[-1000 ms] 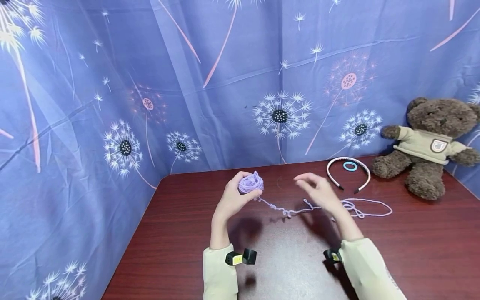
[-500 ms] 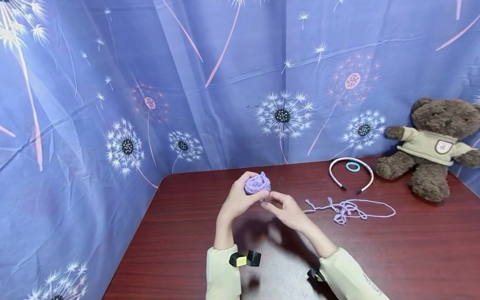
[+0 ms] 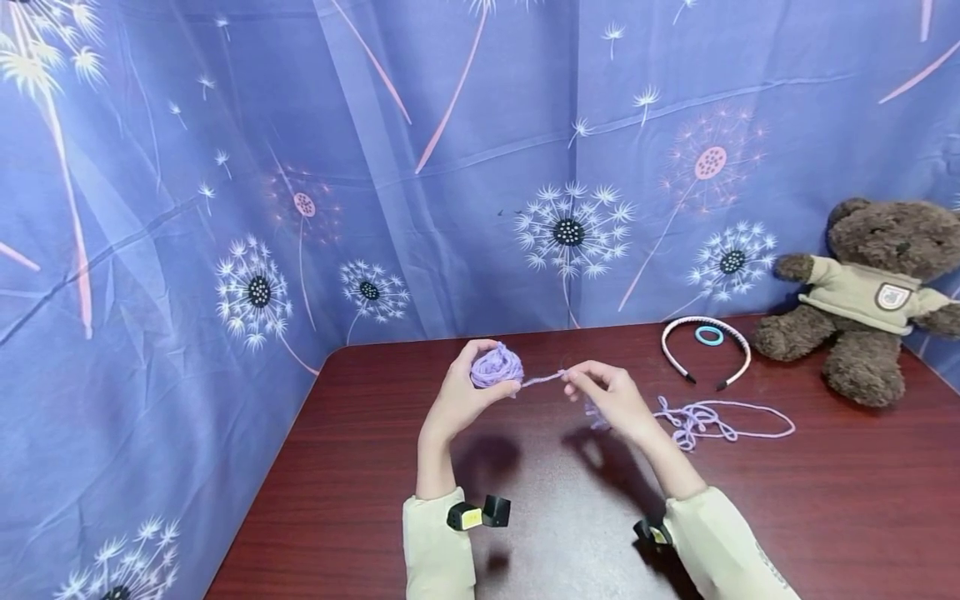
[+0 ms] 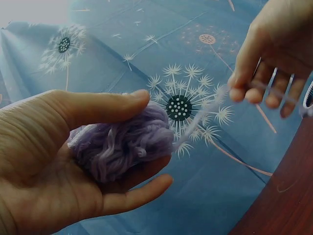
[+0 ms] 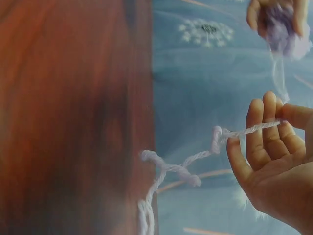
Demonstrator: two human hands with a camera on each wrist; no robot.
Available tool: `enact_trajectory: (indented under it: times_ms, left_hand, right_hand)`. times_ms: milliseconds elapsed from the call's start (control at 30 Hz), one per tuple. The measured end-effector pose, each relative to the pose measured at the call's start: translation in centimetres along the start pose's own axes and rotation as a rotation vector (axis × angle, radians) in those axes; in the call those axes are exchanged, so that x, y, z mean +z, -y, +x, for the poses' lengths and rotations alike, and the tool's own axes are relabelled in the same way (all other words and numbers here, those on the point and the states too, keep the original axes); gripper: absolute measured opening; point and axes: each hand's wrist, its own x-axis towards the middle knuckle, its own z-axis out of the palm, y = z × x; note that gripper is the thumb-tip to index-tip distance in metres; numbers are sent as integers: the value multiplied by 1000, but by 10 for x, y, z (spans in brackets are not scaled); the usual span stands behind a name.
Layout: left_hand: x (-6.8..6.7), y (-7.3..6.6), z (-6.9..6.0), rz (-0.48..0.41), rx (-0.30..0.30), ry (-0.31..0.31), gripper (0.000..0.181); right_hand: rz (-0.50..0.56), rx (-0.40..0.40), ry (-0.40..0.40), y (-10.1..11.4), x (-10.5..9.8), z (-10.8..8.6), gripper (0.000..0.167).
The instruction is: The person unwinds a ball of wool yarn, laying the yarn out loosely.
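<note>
A small ball of lilac yarn (image 3: 497,367) is held above the table in my left hand (image 3: 463,396), thumb in front and fingers behind. In the left wrist view the yarn ball (image 4: 124,142) sits between thumb and fingers, its strands loosely wound. To the right, my right hand (image 3: 611,400) pinches the yarn strand between thumb and index finger. The strand (image 3: 543,380) stretches fairly straight from ball to fingertips. Past the right hand the yarn tail (image 5: 195,159) hangs down, kinked and curled, in the right wrist view. More yarn (image 3: 731,421) lies in loose loops on the table.
A white headband (image 3: 705,321) and a blue ring (image 3: 708,336) lie toward the back right of the dark red table (image 3: 337,467). Beside them a brown teddy bear (image 3: 862,292) in a beige top sits against the blue dandelion curtain (image 3: 450,208).
My right hand came left to the yarn ball, then drew back right with the strand pinched, pulling it straight. The left hand keeps holding the ball.
</note>
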Motion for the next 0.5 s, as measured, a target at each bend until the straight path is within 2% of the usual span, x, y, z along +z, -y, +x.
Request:
enact_trajectory:
  times_ms: [100,200,367,500]
  left_hand:
    - [-2,1,0,-1,-7,9,54]
    - [-2,1,0,8,-8,11,52]
    - [-2,1,0,13,-9,23,50]
    - [-3,1,-1,0,0,29,50]
  right_hand:
    - [10,27,-55,1,-14,1,28]
    - [20,20,-106,1,-29,2,29]
    - [42,35,-171,-3,-52,2,16]
    - [82,37,-216,-6,-67,1,17]
